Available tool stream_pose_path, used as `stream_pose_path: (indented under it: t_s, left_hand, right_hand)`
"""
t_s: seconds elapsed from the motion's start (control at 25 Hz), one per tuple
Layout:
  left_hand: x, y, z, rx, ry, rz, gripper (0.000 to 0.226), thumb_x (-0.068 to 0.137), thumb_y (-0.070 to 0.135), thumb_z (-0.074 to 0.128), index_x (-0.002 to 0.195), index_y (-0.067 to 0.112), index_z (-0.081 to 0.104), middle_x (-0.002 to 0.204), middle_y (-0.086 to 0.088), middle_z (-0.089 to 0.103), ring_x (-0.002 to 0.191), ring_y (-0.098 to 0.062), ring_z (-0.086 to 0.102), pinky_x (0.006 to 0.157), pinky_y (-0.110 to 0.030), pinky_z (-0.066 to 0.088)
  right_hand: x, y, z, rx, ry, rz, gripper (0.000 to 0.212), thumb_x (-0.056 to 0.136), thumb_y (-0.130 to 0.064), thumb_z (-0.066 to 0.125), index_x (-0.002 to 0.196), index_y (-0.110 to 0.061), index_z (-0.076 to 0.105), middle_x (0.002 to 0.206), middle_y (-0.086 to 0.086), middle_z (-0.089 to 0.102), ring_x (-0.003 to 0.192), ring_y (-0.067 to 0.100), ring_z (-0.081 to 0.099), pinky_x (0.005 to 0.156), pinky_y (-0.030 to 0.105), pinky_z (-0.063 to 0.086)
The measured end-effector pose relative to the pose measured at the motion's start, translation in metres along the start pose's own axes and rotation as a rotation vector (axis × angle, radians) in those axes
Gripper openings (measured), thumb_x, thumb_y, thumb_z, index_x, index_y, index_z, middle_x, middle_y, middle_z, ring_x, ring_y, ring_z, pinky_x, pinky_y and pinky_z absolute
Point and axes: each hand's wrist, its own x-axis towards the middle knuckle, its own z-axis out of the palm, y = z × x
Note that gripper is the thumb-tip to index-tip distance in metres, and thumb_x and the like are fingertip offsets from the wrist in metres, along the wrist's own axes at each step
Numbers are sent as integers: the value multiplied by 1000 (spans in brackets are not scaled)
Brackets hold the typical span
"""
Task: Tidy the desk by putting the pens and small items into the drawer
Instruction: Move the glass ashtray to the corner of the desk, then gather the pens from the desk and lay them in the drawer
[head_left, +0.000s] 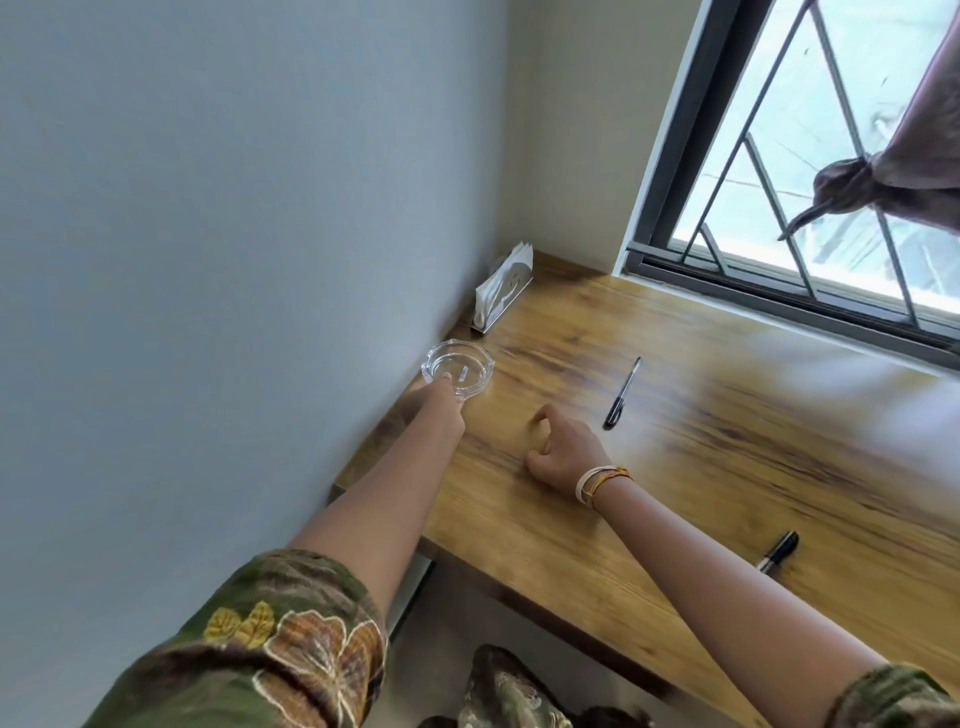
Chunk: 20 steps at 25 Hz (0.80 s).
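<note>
A clear glass ashtray (460, 368) sits on the wooden desk (675, 467) near the left wall. My left hand (439, 408) reaches to its near rim and grips it with the fingertips. My right hand (558, 449) rests on the desk to the right of it, fingers loosely curled, holding nothing. A black-capped pen (623, 393) lies just right of my right hand. A second dark pen (777, 552) lies near the desk's front edge, beside my right forearm. No drawer is in view.
A metal napkin holder (503, 289) with white napkins stands in the back left corner against the wall. A barred window (810, 197) with a knotted curtain (883, 182) runs along the desk's far side. The wall closes off the left.
</note>
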Motion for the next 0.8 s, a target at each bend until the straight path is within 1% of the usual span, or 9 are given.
stream_pose_path:
  t_s: [0.08,0.2,0.32,0.4,0.48,0.56,0.68,0.72,0.8]
  left_hand:
    - [0,3,1,13,36,2,32,79,2,73,111,3,68,82,-9,66,78,-25,65,81,-39,59]
    - [-1,6,1,10,73,16,34,76,-2,72,110,2,69,88,-12,70,79,-25,67,80,-41,60]
    - [-7,0,0,125,97,146,40,79,0,68,120,1,65,100,-9,70,82,-21,63,85,-32,56]
    - [-12,-5,1,188,134,229,38,82,4,67,120,1,63,107,-8,70,90,-21,64,83,-25,50]
    - [-20,-9,2,270,162,289,36,83,11,67,118,3,61,116,-11,69,102,-27,66,87,-30,52]
    - [-26,-15,7,379,185,325,47,85,19,65,130,10,54,122,-10,66,108,-32,63,93,-38,51]
    - [-38,-38,15,538,235,380,59,84,18,63,137,4,39,137,-20,46,121,-40,48,103,-46,39]
    - [-48,-48,17,567,243,397,57,84,17,61,134,1,39,138,-24,40,125,-41,43,105,-47,36]
    - [-68,-72,19,646,190,441,48,87,23,57,126,-1,43,139,-24,37,129,-40,37,107,-46,31]
  right_hand:
    - [1,1,1,-6,-3,-7,46,71,-24,57,115,-19,47,74,4,65,71,22,61,61,30,48]
    - [1,2,1,7,-1,-8,46,71,-25,58,115,-20,46,76,3,65,72,21,61,62,30,49]
    - [2,3,1,4,9,-17,47,71,-26,57,116,-20,46,76,3,64,72,21,60,61,28,46]
    - [2,5,2,-3,-3,-24,48,69,-28,56,116,-20,46,73,3,64,71,21,61,60,29,48]
    - [1,7,2,-7,-20,-36,50,68,-30,56,116,-21,45,71,2,65,70,21,61,62,34,53]
    - [2,8,-5,-4,-71,-60,51,69,-28,58,118,-20,46,74,1,64,73,20,62,68,38,55]
    - [0,14,-21,-80,-161,-154,49,73,-19,59,121,-16,52,78,-1,61,76,20,61,70,39,55]
    - [-1,19,-28,-122,-112,-183,46,75,-16,57,120,-16,54,82,0,62,78,22,61,70,38,54]
    - [3,34,-43,-219,108,-200,38,77,-11,54,115,-15,59,97,5,60,83,28,61,68,39,53]
